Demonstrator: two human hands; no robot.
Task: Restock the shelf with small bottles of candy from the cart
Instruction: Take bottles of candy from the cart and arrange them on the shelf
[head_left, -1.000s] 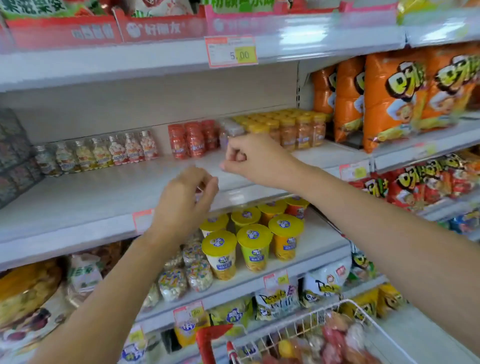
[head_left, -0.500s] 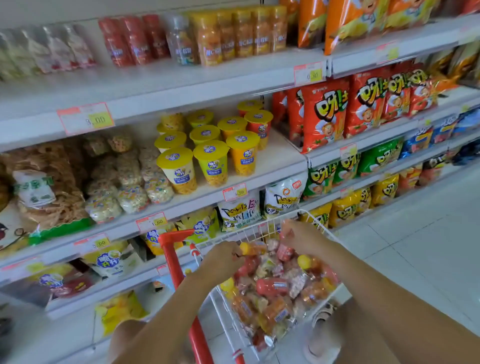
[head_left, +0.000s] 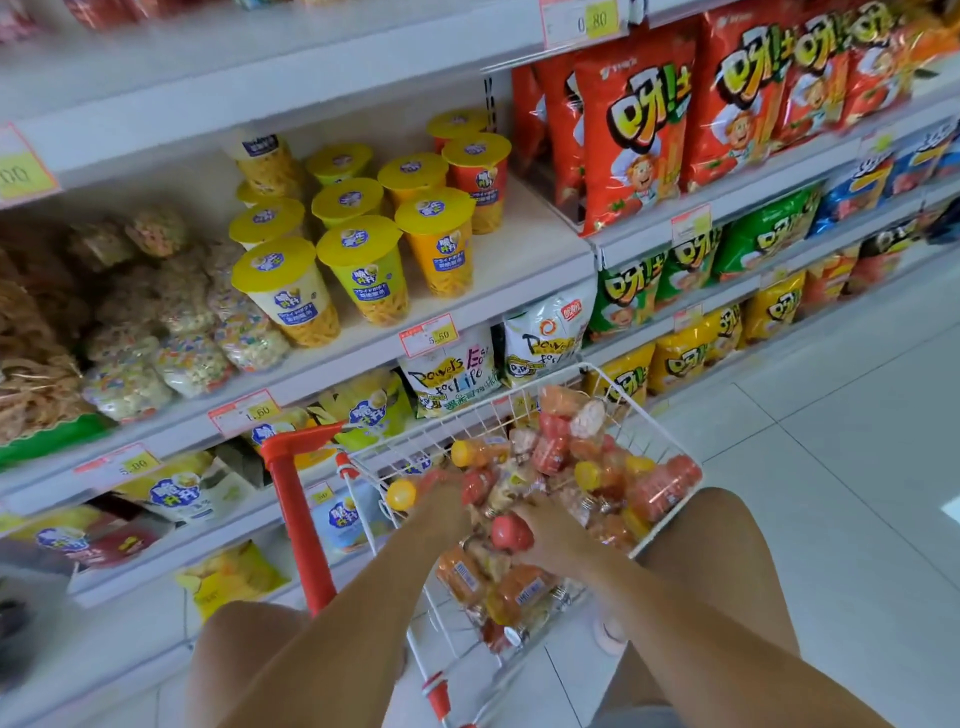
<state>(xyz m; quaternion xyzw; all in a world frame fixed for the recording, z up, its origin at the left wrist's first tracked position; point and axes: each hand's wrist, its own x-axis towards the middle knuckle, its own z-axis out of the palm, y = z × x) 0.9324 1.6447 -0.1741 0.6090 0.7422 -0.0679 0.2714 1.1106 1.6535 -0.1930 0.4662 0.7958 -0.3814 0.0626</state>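
A white wire cart basket (head_left: 642, 419) with a red handle post (head_left: 301, 525) stands low in front of me. It is heaped with small candy bottles (head_left: 613, 478) with red, orange and yellow caps. Both my hands reach down into the heap. My right hand (head_left: 553, 538) curls round a red-capped bottle (head_left: 510, 533). My left hand (head_left: 442, 501) is pushed in among the bottles beside a yellow-capped bottle (head_left: 402, 494), and its fingers are blurred and hidden. The white upper shelf (head_left: 270, 78) runs across the top of the view.
Yellow-lidded snack cups (head_left: 358, 254) and bagged puffed snacks (head_left: 171, 332) fill the shelf at chest height. Red snack bags (head_left: 639, 130) hang to the right, with green and yellow bags below. My knees flank the cart, and pale floor tiles (head_left: 831, 467) spread to the right.
A second ago both hands were up at the upper shelf. They came down into the cart, the view tilted down, and my right hand now grips a red-capped bottle.
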